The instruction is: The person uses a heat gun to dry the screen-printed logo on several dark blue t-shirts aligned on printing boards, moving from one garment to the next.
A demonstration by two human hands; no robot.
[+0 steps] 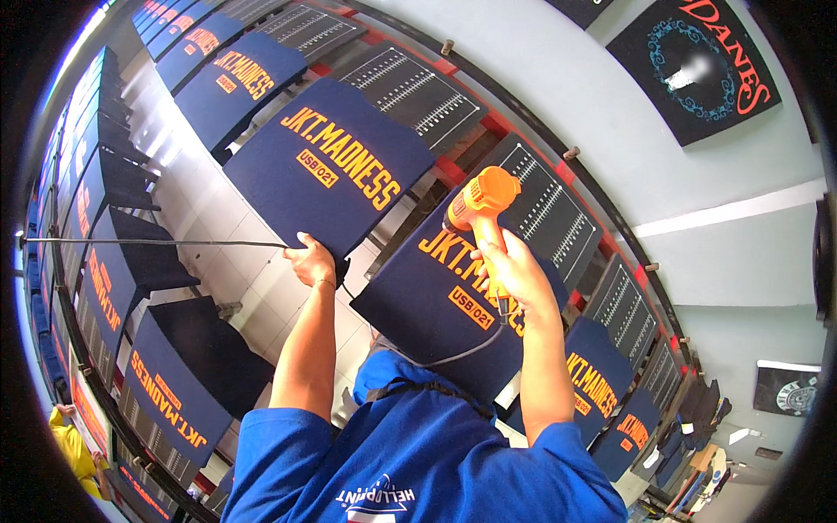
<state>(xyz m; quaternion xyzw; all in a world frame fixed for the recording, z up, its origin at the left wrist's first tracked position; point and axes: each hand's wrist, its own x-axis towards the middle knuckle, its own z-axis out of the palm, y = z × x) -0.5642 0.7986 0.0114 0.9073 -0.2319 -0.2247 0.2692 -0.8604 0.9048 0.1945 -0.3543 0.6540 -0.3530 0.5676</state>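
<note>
In my right hand [526, 277] is an orange hair dryer [481, 199], its handle gripped by my closed fingers. It is above a navy shirt panel with yellow-orange print [418, 301] stretched over a board. From the handle's base a dark cord [462, 356] loops down and left past my body. My left hand [312, 261] is closed around a black cable [166, 242] that stretches in from the left. That hand is by the lower edge of another printed navy panel [327, 166]; whether it touches the cloth I cannot tell.
Dark boards with white ruler marks [549, 209] line a long rack with a dark rail [523, 100]. Across the pale tiled aisle [261, 288] runs another row of printed navy panels [170, 383]. A person in yellow [74, 449] is at the lower left. Dark clothes [697, 418] hang at right.
</note>
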